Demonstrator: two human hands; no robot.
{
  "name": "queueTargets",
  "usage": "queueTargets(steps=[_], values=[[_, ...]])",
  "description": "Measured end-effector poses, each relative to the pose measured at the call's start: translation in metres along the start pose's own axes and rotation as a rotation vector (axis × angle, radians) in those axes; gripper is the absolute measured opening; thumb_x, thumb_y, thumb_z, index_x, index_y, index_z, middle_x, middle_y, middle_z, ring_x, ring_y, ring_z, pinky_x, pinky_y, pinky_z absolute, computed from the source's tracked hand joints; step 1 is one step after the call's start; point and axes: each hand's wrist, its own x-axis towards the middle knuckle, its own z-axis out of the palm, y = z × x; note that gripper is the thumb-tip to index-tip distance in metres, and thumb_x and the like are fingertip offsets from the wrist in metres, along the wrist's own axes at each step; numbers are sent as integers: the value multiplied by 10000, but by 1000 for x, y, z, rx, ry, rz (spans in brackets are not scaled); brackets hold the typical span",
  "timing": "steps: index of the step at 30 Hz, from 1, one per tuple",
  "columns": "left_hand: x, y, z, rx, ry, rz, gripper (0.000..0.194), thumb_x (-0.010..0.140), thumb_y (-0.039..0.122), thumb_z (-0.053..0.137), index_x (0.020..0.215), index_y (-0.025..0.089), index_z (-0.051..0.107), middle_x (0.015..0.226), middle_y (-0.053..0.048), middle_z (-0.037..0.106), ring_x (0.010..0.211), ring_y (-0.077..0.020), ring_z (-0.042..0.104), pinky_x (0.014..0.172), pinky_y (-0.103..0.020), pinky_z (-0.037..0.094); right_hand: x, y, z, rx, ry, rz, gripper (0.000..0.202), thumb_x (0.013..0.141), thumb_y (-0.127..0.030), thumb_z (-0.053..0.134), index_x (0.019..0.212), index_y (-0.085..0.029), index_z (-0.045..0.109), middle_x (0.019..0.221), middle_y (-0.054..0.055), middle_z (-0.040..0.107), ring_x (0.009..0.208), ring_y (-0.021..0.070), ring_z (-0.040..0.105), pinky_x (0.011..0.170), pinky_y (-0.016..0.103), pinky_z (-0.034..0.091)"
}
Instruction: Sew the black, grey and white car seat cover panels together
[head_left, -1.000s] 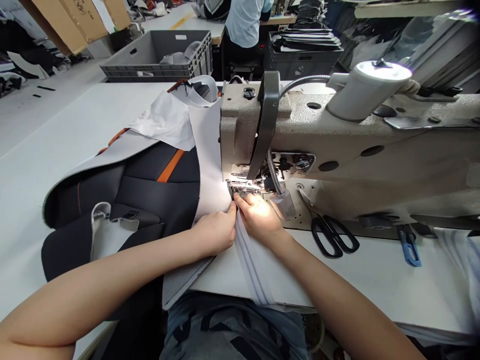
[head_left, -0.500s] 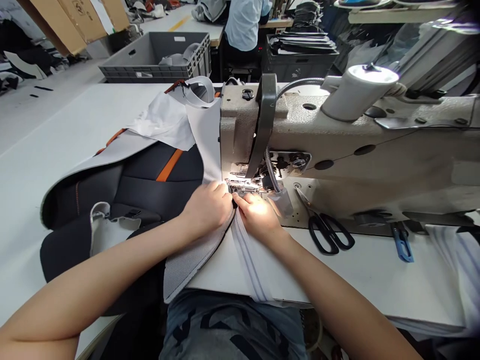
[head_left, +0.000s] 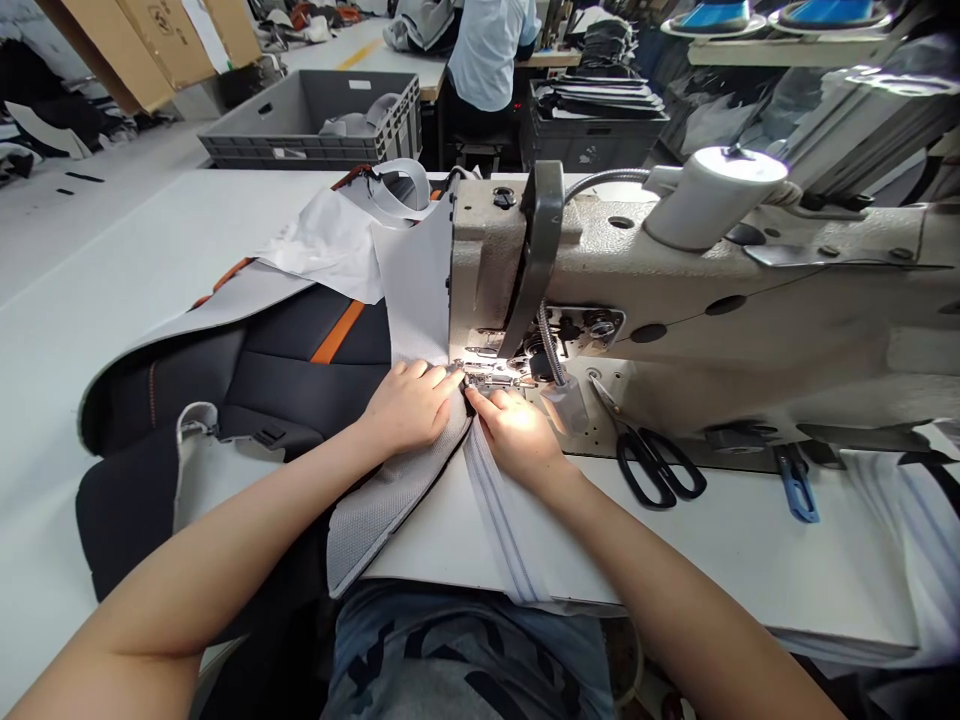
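Observation:
My left hand (head_left: 411, 408) lies on the grey edge of a black and grey fabric cover (head_left: 300, 345), just left of the sewing machine's (head_left: 491, 270) lit needle area, its fingers bent and slightly apart. My right hand (head_left: 517, 430) is right of the seam, index finger pointing at the presser foot, fingers pressed on the edge where a white striped strip (head_left: 499, 510) meets the cover. The strip runs down from that hand over the table's front edge. Fabric directly under both hands is hidden.
Black-handled scissors (head_left: 656, 465) and a blue thread snipper (head_left: 799, 490) lie right of my right hand. A grey crate (head_left: 277, 150) stands behind the table (head_left: 67, 330). Another person (head_left: 491, 55) sits at the back. A cardboard box (head_left: 165, 50) is at upper left.
My left hand has shifted slightly left and its fingers have loosened from a tighter curl. My right hand stays at the seam. The view has moved slightly, and more blue spools show at upper right.

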Motion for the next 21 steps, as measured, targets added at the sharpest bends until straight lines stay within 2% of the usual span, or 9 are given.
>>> queueTargets(steps=[4, 9, 12, 16, 19, 21], values=[[3, 1, -3, -52, -49, -35, 476, 886, 250, 348, 1337, 177, 481, 1076, -78, 639, 922, -254, 546, 721, -375, 407, 1, 0, -2, 7, -8, -18, 448, 898, -127, 435, 1338, -106, 513, 923, 117, 648, 876, 217, 564, 769, 283, 481], [12, 5, -13, -81, -198, -167, 410, 837, 282, 373, 1171, 185, 592, 1083, -88, 648, 909, -281, 604, 675, -371, 452, 2, -3, -5, 8, -73, 9, 456, 914, -147, 431, 1366, -108, 483, 968, 119, 646, 886, 210, 571, 763, 271, 471], [16, 6, -16, -108, -280, -216, 451, 834, 318, 370, 1234, 215, 550, 1060, -86, 660, 873, -286, 638, 679, -375, 474, 3, -4, -7, 14, -92, 29, 456, 925, -153, 417, 1375, -120, 473, 997, 119, 644, 901, 209, 576, 755, 268, 463], [12, 7, -13, -77, -265, -227, 515, 835, 310, 359, 1320, 185, 480, 1035, -110, 659, 832, -284, 657, 664, -362, 486, 2, -4, -5, 37, -72, 52, 445, 924, -163, 411, 1362, -135, 488, 996, 115, 648, 870, 205, 584, 728, 270, 462], [7, 7, -8, -59, -234, -226, 583, 856, 306, 340, 1416, 146, 355, 1052, -133, 644, 789, -278, 663, 655, -362, 487, 2, -3, -3, 48, -32, 24, 454, 906, -153, 426, 1355, -132, 493, 947, 109, 651, 843, 205, 583, 736, 274, 466], [5, 6, -6, -52, -225, -218, 595, 860, 311, 344, 1430, 140, 330, 1035, -132, 643, 769, -276, 666, 649, -360, 485, 1, -2, -2, 44, -9, 1, 459, 897, -141, 431, 1351, -117, 494, 925, 111, 651, 861, 211, 578, 762, 275, 465]])
